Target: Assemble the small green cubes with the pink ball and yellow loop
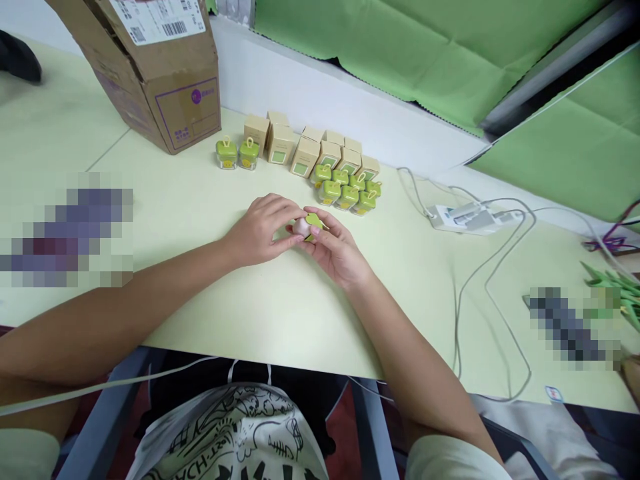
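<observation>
Above the middle of the table, my left hand [263,230] and my right hand [337,250] meet around a small green-and-white item [314,223]. My right thumb presses on it, and my left fingers pinch its pale side. Its underside is hidden by my fingers. Beyond my hands stands a cluster of small clear jars with green lids [349,197], several of them with a loop on top. Two more jars of this kind [237,155] stand farther left. Behind them is an uneven row of small brown cardboard boxes [304,157].
A large cardboard carton [185,107] stands at the back left. On the right lie a white power strip [465,219] and loose white cables [493,260]. Blurred dark objects sit at the far left and far right. Green sheets [375,47] cover the wall behind the table.
</observation>
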{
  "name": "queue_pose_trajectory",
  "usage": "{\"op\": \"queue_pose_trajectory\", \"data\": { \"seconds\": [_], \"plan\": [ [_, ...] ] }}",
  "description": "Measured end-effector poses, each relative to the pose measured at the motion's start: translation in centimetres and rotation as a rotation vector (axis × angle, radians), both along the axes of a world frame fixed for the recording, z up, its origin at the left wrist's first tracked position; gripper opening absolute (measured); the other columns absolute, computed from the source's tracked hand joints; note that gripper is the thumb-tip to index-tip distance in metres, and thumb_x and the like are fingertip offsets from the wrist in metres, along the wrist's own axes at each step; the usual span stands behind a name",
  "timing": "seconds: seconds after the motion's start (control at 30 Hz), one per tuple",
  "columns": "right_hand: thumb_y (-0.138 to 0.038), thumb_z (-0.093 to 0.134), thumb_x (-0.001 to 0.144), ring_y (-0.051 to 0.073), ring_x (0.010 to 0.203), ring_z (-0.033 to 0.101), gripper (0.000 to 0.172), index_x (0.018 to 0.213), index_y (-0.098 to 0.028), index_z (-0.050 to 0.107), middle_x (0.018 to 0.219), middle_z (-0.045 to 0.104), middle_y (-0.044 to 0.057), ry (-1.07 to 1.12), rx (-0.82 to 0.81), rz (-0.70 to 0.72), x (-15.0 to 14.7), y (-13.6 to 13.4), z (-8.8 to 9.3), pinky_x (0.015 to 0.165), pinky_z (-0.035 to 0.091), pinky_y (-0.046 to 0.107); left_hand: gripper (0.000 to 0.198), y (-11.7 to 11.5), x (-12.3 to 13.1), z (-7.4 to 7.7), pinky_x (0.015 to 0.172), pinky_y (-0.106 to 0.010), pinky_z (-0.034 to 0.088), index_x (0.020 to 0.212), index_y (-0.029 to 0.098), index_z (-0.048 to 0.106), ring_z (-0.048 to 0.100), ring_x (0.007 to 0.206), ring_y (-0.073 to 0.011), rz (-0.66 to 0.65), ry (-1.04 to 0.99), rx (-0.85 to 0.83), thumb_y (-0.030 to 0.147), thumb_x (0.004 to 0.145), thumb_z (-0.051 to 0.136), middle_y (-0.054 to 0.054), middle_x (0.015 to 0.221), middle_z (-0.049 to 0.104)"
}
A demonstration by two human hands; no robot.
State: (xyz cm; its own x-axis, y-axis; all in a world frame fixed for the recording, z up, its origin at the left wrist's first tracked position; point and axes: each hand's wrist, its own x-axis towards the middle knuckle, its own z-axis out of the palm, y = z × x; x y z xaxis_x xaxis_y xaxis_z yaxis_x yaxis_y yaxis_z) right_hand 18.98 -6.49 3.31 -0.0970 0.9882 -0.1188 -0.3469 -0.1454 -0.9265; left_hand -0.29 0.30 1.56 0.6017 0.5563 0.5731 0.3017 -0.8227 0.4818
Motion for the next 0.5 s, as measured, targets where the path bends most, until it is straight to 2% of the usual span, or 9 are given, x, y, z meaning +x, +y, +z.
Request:
{"op": "queue_pose_trajectory", "data": {
  "seconds": [0.13, 0.27, 0.5],
  "plan": [
    [-0.035, 0.091, 0.075, 0.025, 0.119, 0.076, 0.051, 0.121, -0.030, 0.071, 0.110, 0.080, 0.001, -0.011, 0.031, 0.042, -0.03, -0.18, -0.07, 0.106, 0.062, 0.045, 0.031, -0.33, 0.06, 0.23, 0.105, -0.046, 0.048, 0.117, 0.023, 0.066, 0.063, 0.114, -0.0274, -0.021, -0.046, -0.031, 0.047, 0.098, 0.065, -0.011, 0.118, 0.071],
    [-0.032, 0.090, 0.076, 0.025, 0.118, 0.076, 0.050, 0.123, -0.032, 0.072, 0.110, 0.081, 0.000, -0.006, 0.044, 0.057, -0.14, -0.35, -0.03, 0.109, 0.060, 0.048, 0.023, -0.39, 0.16, -0.01, 0.100, -0.044, 0.052, 0.112, 0.023, 0.066, 0.064, 0.107, -0.0255, -0.037, -0.101, -0.046, 0.042, 0.099, 0.065, -0.010, 0.110, 0.070],
    [-0.031, 0.089, 0.076, 0.021, 0.107, 0.078, 0.054, 0.126, -0.033, 0.071, 0.101, 0.081, -0.003, -0.079, -0.011, 0.053, 0.12, -0.35, 0.24, 0.108, 0.061, 0.045, 0.018, -0.37, 0.14, -0.22, 0.098, -0.044, 0.052, 0.113, 0.023, 0.068, 0.065, 0.106, -0.0251, -0.039, -0.073, 0.048, 0.029, 0.096, 0.063, -0.009, 0.110, 0.070]
  ]
}}
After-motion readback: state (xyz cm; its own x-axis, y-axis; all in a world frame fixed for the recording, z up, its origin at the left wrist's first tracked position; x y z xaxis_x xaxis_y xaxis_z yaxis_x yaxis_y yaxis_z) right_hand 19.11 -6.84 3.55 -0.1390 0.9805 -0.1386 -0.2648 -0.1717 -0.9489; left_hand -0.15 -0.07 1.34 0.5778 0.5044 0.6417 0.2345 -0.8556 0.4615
